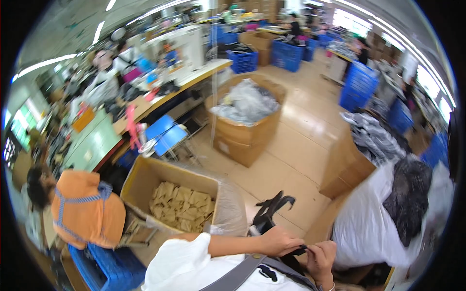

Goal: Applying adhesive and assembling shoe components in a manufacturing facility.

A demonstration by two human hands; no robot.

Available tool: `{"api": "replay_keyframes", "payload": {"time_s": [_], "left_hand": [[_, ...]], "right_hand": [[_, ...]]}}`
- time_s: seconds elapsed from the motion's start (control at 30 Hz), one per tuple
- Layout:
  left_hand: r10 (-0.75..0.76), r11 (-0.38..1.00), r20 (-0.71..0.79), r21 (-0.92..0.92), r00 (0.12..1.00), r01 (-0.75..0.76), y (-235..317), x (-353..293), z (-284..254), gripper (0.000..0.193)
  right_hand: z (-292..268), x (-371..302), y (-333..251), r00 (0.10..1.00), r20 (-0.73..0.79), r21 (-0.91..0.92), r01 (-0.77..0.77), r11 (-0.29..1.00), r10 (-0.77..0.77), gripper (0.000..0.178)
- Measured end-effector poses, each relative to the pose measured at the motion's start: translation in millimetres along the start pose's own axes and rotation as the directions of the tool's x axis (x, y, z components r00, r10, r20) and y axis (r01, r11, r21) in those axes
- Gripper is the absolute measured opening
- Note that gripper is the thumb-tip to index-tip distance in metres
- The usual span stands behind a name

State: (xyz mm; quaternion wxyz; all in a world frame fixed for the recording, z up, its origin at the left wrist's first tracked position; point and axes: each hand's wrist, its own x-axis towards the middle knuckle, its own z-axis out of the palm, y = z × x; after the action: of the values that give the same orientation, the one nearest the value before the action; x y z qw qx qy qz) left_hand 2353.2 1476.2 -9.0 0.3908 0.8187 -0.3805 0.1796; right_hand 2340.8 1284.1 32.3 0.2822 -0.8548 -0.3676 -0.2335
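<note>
Right up against the wearer's white shirt (pixel 184 262), crossed by a grey strap (pixel 238 274), both hands meet, nearly touching: the left hand (pixel 282 241) has its fingers and thumb drawn together on a small black strip (pixel 299 250), and the right hand (pixel 321 257), fingers curled in, pinches the same strip from the other side (most of it is hidden by the fingers). The strip sits between the two hands, in front of the wearer's body. Just beyond the left hand, a black strappy piece (pixel 273 211) juts out over the floor with hooked ends; whether it joins the strip, I cannot tell. To the right of the hands bulges a white sack (pixel 364 223) with a black plastic bag (pixel 410 194) against it. On the left, a person in an orange top (pixel 92 208) with checked straps sits by a blue crate (pixel 114 269), near an open carton (pixel 130 191) holding tan pieces (pixel 182 206). Farther out, a blue seat (pixel 167 132) stands next to a cluttered long table, and a second carton (pixel 242 140) holds a pale plastic bundle (pixel 250 103). Blue baskets (pixel 286 56) and more workers, blurred, fill the far end.
</note>
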Motion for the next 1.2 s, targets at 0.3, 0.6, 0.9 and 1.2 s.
{"api": "replay_keyframes", "payload": {"time_s": [0.3,0.6,0.9,1.2], "left_hand": [[-0.178,0.974,-0.165,0.113,0.970,0.198,-95,69,-36,0.017],[-0.232,0.910,-0.251,0.286,0.940,0.301,-209,163,-38,0.023],[-0.232,0.919,-0.129,0.297,0.964,0.260,-336,313,-16,0.021],[-0.221,0.949,-0.052,0.219,0.974,0.227,-468,425,-12,0.025]], "right_hand": [[47,129,105,0.981,0.192,0.180,-0.006,0.984,-0.030,0.022],[97,239,249,0.980,0.158,0.284,0.075,0.956,-0.124,0.019],[102,330,416,0.973,0.167,0.306,0.106,0.946,-0.162,0.019],[130,419,543,0.971,0.215,0.338,0.024,0.941,-0.102,0.024]]}}
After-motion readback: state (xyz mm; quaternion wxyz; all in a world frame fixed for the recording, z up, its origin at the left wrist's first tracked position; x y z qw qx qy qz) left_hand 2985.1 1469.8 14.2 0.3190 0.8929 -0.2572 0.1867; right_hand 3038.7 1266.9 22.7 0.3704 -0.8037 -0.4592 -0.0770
